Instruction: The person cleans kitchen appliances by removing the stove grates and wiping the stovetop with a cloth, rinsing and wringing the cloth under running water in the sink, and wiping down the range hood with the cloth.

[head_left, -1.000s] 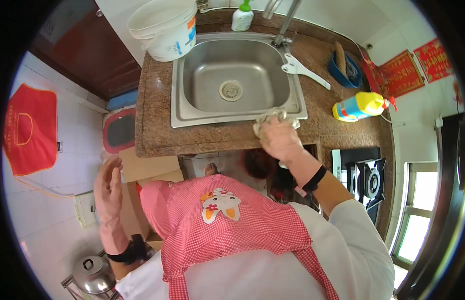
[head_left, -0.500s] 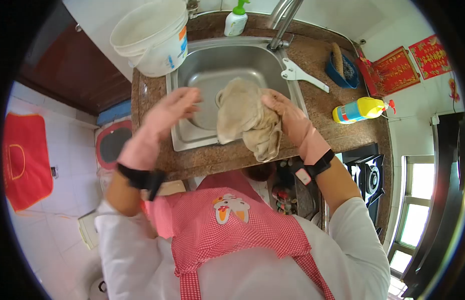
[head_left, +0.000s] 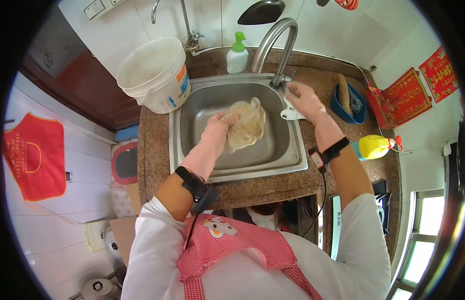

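My left hand [head_left: 220,127], in a pink glove, grips a crumpled, dirty beige cloth [head_left: 246,125] over the stainless steel sink [head_left: 202,162]. The cloth bunches up from my fingers and hangs above the basin. Just beside the lever at the base of the faucet [head_left: 278,75] is my gloved right hand [head_left: 307,102]. Its fingers are partly bent and apart, holding nothing that I can see; whether they touch the lever is unclear. Below that hand, a white flat tool [head_left: 291,114] lies by the sink's right rim, partly covered by the hand and wrist.
A white bucket [head_left: 155,80] stands left of the sink. Behind it are a green-topped pump bottle [head_left: 237,57] and a small tap [head_left: 192,40]. To the right sit a blue basket [head_left: 350,112] with brushes and a yellow bottle [head_left: 375,147]. A stove lies at the lower right.
The cloth has passed from my right hand to my left, which moved right over the basin. My right hand has gone up to the faucet. The view has tilted upward.
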Demonstrator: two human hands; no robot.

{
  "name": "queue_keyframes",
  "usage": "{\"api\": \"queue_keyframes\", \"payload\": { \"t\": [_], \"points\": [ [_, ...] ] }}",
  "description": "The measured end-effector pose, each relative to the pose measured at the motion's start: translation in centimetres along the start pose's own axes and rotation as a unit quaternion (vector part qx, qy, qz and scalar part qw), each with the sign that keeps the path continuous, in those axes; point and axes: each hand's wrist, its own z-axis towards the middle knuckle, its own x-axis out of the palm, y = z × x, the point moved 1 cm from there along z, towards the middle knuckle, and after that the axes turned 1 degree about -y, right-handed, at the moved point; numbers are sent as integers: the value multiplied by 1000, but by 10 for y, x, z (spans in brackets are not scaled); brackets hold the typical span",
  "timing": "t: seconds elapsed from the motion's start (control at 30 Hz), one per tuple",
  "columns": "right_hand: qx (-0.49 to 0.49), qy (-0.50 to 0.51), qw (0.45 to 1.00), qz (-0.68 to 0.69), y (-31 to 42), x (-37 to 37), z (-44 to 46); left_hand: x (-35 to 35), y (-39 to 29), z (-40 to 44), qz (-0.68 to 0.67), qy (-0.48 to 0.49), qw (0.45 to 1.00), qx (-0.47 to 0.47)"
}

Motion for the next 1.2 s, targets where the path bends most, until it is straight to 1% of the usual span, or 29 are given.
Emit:
{"api": "queue_keyframes", "payload": {
  "t": [0.07, 0.17, 0.27, 0.3, 0.33, 0.4, 0.43, 0.53, 0.63, 0.67, 0.77, 0.87, 0.97, 1.03, 1.07, 1.1, 1.13, 1.17, 1.2],
  "points": [
    [0, -75, 994, -78, -12, -7, 31, 4, -3, 4, -13, -20, 999, 24],
    [-24, -145, 973, -180, -44, 10, 74, 9, -8, 5, -21, -50, 997, 48],
    [17, -70, 979, -193, -72, 27, 110, 1, -1, 28, -5, -93, 993, 66],
    [60, -39, 975, -208, -65, 21, 112, 1, 0, 33, 7, -111, 992, 65],
    [58, -48, 976, -205, -65, 25, 112, -1, 2, 36, 19, -126, 990, 62],
    [59, -65, 975, -205, -68, 24, 109, -4, 6, 40, 19, -123, 991, 50],
    [28, -104, 975, -196, -70, 26, 101, -2, 8, 41, 17, -120, 992, 44],
    [24, -125, 977, -170, -66, 28, 81, 8, 3, 37, -12, -116, 993, 16],
    [1, -144, 975, -167, -76, 35, 72, 3, 7, 42, 27, -116, 993, 20],
    [-4, -148, 975, -166, -79, 36, 69, 3, 9, 42, 15, -126, 992, 17],
    [38, -107, 973, -199, -66, 30, 65, 13, 2, 33, -16, -143, 989, 20],
    [38, -82, 956, -280, -58, 27, 66, 12, 6, 36, -38, -135, 989, 37],
    [-66, -177, 971, -143, -4, 38, 41, 17, 3, 32, -53, -127, 990, 34],
    [-38, -82, 995, 30, 7, 62, 25, 33, -19, 8, -72, -124, 989, 22],
    [-31, -18, 992, 124, 19, 88, 18, 33, -17, 10, 16, -146, 988, 43],
    [-21, -2, 990, 142, -2, 114, 15, 31, -13, 14, 103, -182, 976, 55],
    [-12, 20, 987, 160, -20, 142, 12, 31, -5, 21, 97, -185, 977, 35],
    [105, 79, 915, 380, 12, 138, -2, 23, 11, 43, 129, -175, 971, 99],
    [147, 153, 834, 509, 3, 146, -4, 30, 10, 40, 108, -191, 966, 139]
  ]
}}
